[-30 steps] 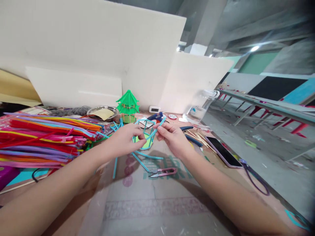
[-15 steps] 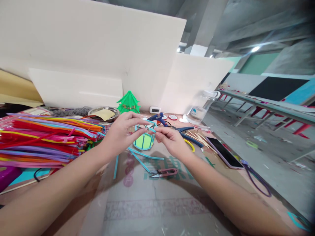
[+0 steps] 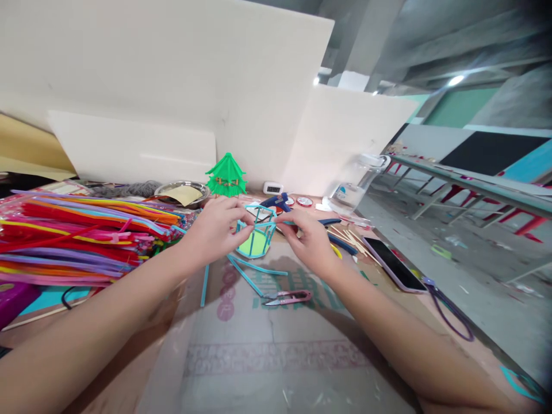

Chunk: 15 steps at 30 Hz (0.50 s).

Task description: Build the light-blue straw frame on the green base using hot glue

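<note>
A small cage-like frame of light-blue pipe cleaners (image 3: 252, 246) with a yellow-green base stands upright between my hands. My left hand (image 3: 224, 229) has its thumb and fingertips closed on the left side of this frame. At the upper right rim, my right hand (image 3: 309, 240) pinches a short bit of blue pipe cleaner (image 3: 288, 222), mostly covered by the fingers. Loose blue pipe cleaner strips (image 3: 248, 276) lie in front of the frame. Beside their ends rest pink-handled thread snips (image 3: 293, 296).
Bundles of coloured pipe cleaners (image 3: 77, 241) fill the left side. Behind are a green roof-shaped model (image 3: 227, 177), a metal dish (image 3: 200, 191), a small timer (image 3: 273, 188) and a glue gun (image 3: 280, 201). Rightward sit wooden sticks (image 3: 351, 237), a phone (image 3: 393, 264) and a clear jug (image 3: 351, 187).
My hands were close together in front of the frame. Now they are farther apart, the right one having moved right to the frame's edge. The view has shifted slightly.
</note>
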### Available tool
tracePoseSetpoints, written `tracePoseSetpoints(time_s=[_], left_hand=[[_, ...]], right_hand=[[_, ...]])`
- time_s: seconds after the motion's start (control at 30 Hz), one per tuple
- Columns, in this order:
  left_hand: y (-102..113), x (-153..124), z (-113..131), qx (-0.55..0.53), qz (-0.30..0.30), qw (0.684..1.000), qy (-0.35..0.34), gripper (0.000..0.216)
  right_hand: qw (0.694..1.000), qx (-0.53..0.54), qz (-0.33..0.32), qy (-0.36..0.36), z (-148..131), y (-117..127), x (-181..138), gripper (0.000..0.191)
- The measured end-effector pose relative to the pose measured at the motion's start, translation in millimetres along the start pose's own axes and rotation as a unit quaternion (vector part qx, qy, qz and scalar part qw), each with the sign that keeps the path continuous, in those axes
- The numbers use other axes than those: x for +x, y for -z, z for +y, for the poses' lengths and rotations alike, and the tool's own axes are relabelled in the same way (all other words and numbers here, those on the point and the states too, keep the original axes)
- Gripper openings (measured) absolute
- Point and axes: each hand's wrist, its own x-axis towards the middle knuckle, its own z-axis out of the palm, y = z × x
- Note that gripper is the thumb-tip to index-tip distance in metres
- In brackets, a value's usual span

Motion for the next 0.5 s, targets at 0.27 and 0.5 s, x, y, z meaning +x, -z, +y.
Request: tracePoseSetpoints(time_s=[0.27, 0.5], left_hand=[[-11.9, -3.6, -7.1, -0.005, -0.023, 1.000, 0.001, 0.012], [-2.3, 1.3, -6.7, -0.027, -0.007, 0.999, 0.045, 0.010]], right_hand=[[0.988, -0.112, -0.029, 0.100, 11.5, -8.0, -3.8, 0.015], [0.997, -0.032, -0.060, -0.045, 18.8, 3.1, 2.4, 0.014]])
